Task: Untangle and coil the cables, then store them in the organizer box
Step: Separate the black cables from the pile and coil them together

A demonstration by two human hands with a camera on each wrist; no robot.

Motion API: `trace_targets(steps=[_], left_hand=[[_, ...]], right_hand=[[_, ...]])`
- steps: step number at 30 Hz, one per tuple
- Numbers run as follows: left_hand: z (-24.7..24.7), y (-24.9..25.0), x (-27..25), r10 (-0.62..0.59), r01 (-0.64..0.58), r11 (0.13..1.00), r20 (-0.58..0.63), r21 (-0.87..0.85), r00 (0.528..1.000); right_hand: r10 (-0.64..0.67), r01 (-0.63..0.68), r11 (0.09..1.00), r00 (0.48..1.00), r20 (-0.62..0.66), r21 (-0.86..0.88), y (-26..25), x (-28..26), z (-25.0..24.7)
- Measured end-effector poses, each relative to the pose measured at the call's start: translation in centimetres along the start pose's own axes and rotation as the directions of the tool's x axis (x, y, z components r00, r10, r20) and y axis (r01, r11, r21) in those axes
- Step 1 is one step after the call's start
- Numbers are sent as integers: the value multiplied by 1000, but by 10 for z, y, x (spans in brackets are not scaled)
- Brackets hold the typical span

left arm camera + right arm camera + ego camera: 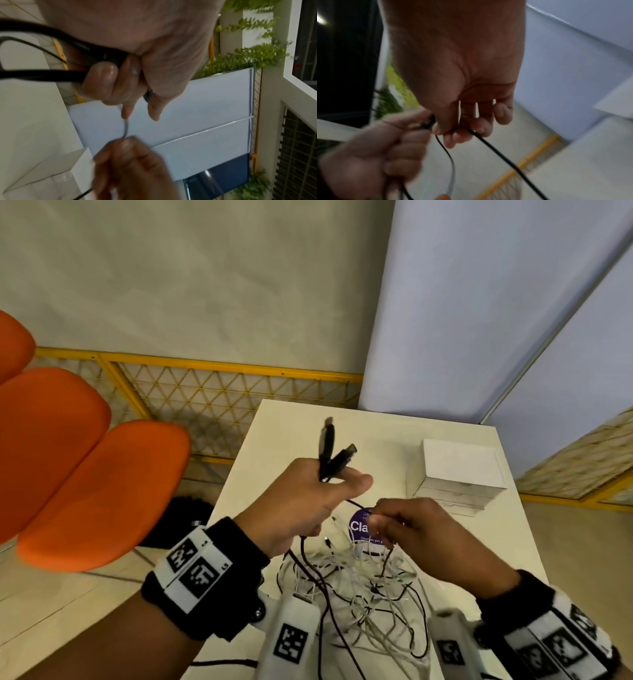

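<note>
White tangle (pixel 370 587) blurred, cut off

Soft even light up top, murky and smeary on the wrist cams

Head view is bright and flat, no hard shadows on the white rectangular desk (pixel 455 546), but the wide lens bends the pale blue wall panels (pixel 479 302) and the rounded orange plastic chair backs (pixel 102 491) near the edges. The two black USB cable plugs (pixel 334 453) are smeared by motion, and the right hand (pixel 421 537) is a bit soft too. Both wrist views are dim and noisy: the left hand (pixel 137 44) fills its frame close up and out of focus, a small glare streak sits on the dark blue panel (pixel 223 175), and the thin black cable (pixel 505 158) is blurred along its length.
</note>
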State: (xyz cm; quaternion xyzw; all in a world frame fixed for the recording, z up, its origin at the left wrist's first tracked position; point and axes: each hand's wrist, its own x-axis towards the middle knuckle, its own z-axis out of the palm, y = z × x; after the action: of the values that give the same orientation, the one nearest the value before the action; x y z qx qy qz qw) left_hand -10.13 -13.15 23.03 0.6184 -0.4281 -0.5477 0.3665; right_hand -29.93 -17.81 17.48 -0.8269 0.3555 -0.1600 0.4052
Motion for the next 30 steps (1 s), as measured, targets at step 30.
trace_targets(steps=[30], left_hand=[[-19, -19, 2, -1, -17, 978, -87, -207, 996]], right_hand=[[214, -185, 951, 972, -96, 246, 40, -4, 10]])
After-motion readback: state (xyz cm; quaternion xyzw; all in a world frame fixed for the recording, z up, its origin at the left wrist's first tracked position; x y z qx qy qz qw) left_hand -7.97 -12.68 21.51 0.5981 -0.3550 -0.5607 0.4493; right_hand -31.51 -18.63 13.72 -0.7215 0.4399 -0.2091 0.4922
